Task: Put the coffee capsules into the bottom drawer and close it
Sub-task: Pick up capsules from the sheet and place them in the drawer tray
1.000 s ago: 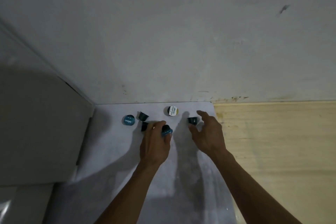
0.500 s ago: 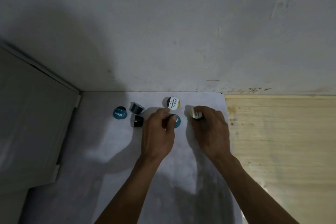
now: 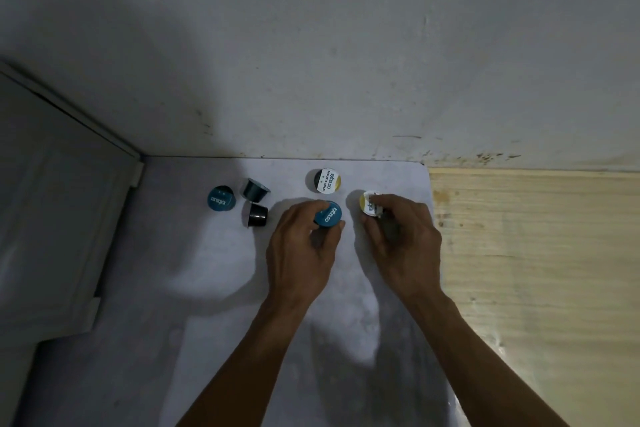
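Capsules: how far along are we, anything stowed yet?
Done: nothing that shows; no drawer is in view. In hand: the left hand grips a blue-lid capsule, and the right hand grips a yellow-and-white-lid capsule. Left: four capsules on the white mat: a white-lid capsule, a blue-lid one and two dark ones on their sides. Then stowing and closing.

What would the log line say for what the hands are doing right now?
left hand: grips blue-lid capsule | right hand: grips yellow-lid capsule | four capsules loose on white top | drawer: not in view
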